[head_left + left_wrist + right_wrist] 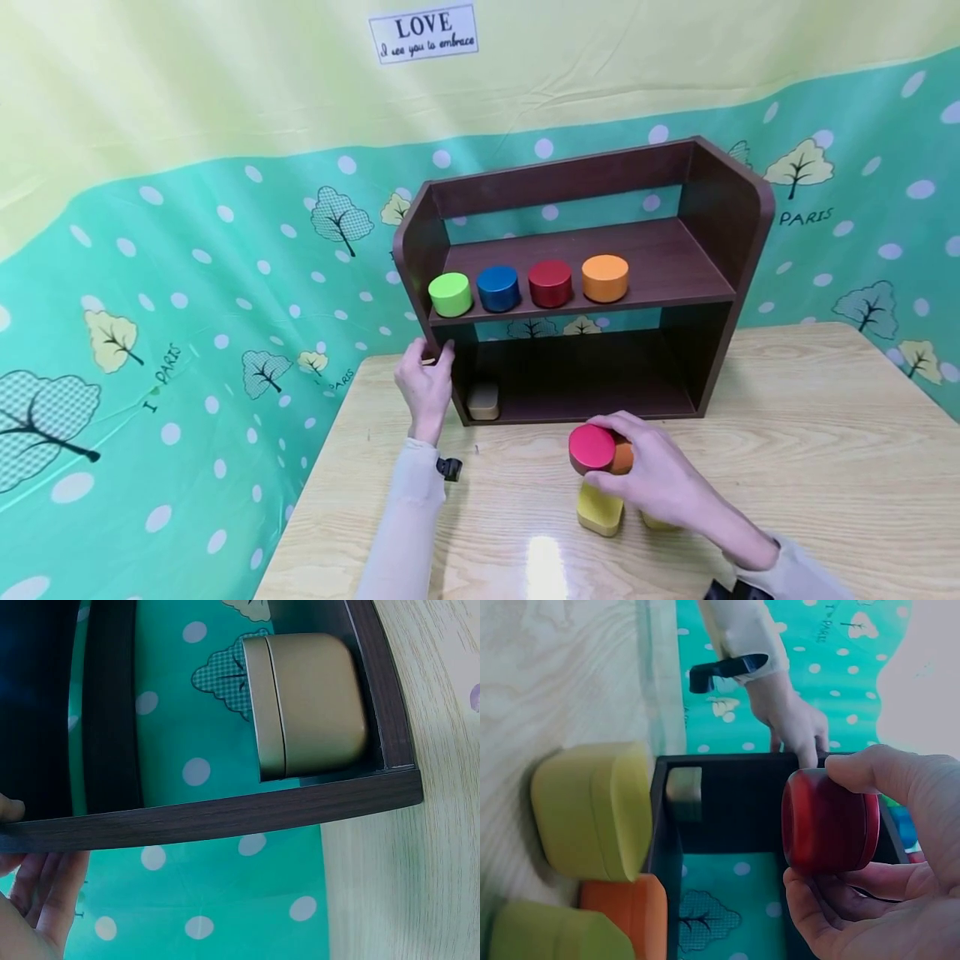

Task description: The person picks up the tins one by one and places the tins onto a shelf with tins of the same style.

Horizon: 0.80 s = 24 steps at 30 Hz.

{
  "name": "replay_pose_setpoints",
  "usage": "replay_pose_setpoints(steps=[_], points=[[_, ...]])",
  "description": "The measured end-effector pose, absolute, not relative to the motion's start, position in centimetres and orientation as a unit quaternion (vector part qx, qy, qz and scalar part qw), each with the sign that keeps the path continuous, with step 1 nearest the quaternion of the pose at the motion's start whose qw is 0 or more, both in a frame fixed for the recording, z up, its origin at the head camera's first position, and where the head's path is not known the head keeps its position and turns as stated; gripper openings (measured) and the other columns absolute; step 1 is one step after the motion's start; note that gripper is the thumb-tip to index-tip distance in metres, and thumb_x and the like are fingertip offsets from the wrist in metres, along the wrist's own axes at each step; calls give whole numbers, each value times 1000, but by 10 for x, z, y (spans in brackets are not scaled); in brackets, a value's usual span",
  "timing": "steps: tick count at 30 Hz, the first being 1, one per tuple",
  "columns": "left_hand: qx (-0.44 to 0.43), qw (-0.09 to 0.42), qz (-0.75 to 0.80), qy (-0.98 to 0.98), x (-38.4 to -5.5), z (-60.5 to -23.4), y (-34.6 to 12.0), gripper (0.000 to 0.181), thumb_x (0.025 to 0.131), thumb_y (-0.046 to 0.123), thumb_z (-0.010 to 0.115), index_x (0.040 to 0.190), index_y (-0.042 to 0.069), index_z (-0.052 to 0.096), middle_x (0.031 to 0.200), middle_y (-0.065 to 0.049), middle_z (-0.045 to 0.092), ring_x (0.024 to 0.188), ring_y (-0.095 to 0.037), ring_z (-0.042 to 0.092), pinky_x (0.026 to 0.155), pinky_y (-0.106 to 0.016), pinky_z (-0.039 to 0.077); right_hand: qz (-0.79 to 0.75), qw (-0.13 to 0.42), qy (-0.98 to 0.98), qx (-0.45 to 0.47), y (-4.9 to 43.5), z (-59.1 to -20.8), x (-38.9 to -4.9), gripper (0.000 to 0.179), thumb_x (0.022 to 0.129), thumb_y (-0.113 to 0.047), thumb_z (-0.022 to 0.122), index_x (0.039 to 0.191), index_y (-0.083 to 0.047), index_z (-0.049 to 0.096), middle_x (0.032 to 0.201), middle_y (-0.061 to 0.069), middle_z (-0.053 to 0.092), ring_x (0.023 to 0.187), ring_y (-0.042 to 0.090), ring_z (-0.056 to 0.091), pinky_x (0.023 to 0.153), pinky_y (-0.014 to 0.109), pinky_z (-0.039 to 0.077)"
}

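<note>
My right hand [663, 479] grips a round red tin [591, 448] between thumb and fingers, raised over the table in front of the shelf. In the right wrist view the red tin [827, 821] is tilted on its side, thumb at one edge and fingers at the other. My left hand [425, 387] holds the left side panel [225, 819] of the dark brown two-tier shelf [585, 260], thumb on the inner face and fingers outside. A gold square tin [483, 402] stands in the lower compartment's left corner, below that hand.
Along the upper tier's front stand green [451, 295], blue [498, 289], dark red [551, 284] and orange [605, 279] round tins. Under my right hand, a yellow square tin [600, 508], another yellow tin [559, 934] and an orange tin [630, 904] sit on the wooden table [817, 467].
</note>
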State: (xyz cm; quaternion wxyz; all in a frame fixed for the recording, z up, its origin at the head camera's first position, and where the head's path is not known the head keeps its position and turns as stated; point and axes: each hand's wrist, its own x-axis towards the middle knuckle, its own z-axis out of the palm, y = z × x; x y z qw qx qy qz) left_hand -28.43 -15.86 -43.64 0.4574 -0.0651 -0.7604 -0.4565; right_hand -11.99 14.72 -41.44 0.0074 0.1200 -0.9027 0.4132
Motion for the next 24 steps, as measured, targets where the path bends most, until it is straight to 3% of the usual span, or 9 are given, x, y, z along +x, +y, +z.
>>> replay_pose_setpoints(steps=[7,12,18,21,24], points=[[-65,457,-451,-764,-285,-438,-159,19,92,10,81,82,-1,70,76,-19,73,72,-37,71,69,-52,55,399,38,-909,116,157,-406,-121,69,80,-27,98,140,-11,69,133,5,73,122,27,68,94,46,62],[-65,458,-456,-760,-285,-438,-160,18,91,10,81,82,-1,70,77,-19,74,73,-39,70,71,-56,53,388,59,-913,112,166,-398,-121,67,80,-26,98,139,-10,70,131,7,75,117,26,70,91,40,61],[-62,457,-455,-761,-285,-439,-159,18,92,11,82,82,0,71,77,-18,74,73,-38,70,71,-55,52,379,87,-914,114,178,-386,-125,68,81,-25,97,140,-8,69,131,12,75,117,31,70,91,45,60],[-61,456,-458,-761,-285,-439,-159,17,92,11,82,83,0,71,77,-18,74,73,-38,70,71,-55,52,374,102,-914,117,184,-380,-128,67,81,-25,96,141,-8,69,129,11,75,115,30,70,90,41,61],[-63,458,-458,-759,-286,-438,-160,17,91,11,82,83,0,71,77,-18,74,73,-38,70,71,-55,52,378,112,-911,122,189,-375,-131,67,82,-23,96,141,-7,68,129,13,74,114,30,70,87,30,61]])
